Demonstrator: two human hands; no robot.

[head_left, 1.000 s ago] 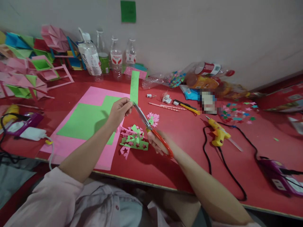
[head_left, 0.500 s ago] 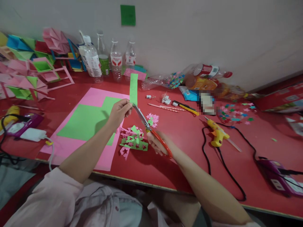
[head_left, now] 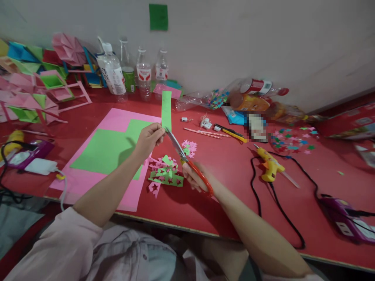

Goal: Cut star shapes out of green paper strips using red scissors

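My left hand point(head_left: 150, 138) pinches the lower end of a green paper strip point(head_left: 166, 109), which stands upright above the table. Red-handled scissors point(head_left: 200, 175) are in my right hand point(head_left: 191, 177), their blades pointing up and left with the tips at the strip's lower end beside my left fingertips. Below the blades lies a pile of green and pink scraps point(head_left: 166, 173) with star-shaped holes. Small cut stars point(head_left: 190, 148) lie just behind it. Green paper point(head_left: 102, 152) rests on a larger pink sheet point(head_left: 117, 197) under my left forearm.
Plastic bottles point(head_left: 144, 76) stand along the wall, and others point(head_left: 254, 88) lie at the back right. A yellow glue gun point(head_left: 271, 166) with a black cable is on the right. Paper models point(head_left: 43, 86) fill the back left. A cutter point(head_left: 231, 134) lies behind the stars.
My left hand and the green strip have shifted very slightly to the right. The scissors stay almost where they were, at the strip's lower end.
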